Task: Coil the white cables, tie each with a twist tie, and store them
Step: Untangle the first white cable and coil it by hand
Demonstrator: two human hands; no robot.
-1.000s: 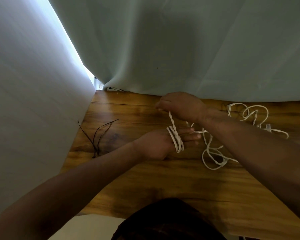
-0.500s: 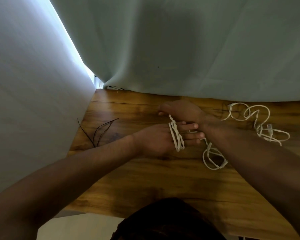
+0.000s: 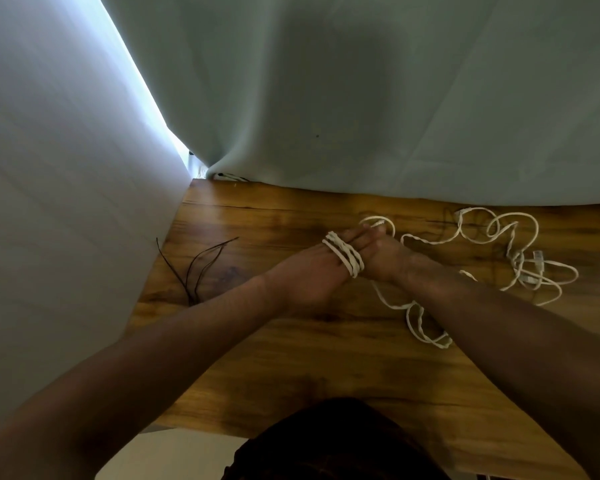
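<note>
1. Head view looks down on a wooden bench, with both hands meeting near its centre.
2. Left hand is held flat with fingers together, pointing toward 2 o'clock; several turns of white cable are wound around those fingers as a tight band.
3. Right hand is pressed against the left from the 3 o'clock side, closed around the running strand, though its fingertips are hidden behind the left hand.
4. Loose cable lies in tangled loops from 1 to 3 o'clock of the hands, with a further loop at 5 o'clock passing under the right forearm.
5. Key relation: the coil's turns run across the left fingers, and all slack lies on the right side, so the right hand is nearer to feed it.
6. Dark twist ties lie at 9 o'clock, well apart from the coil and nearer the left arm.
7. Judgement: winding is at an early stage; much cable remains, and the tangle may snag as it is drawn in.
</note>
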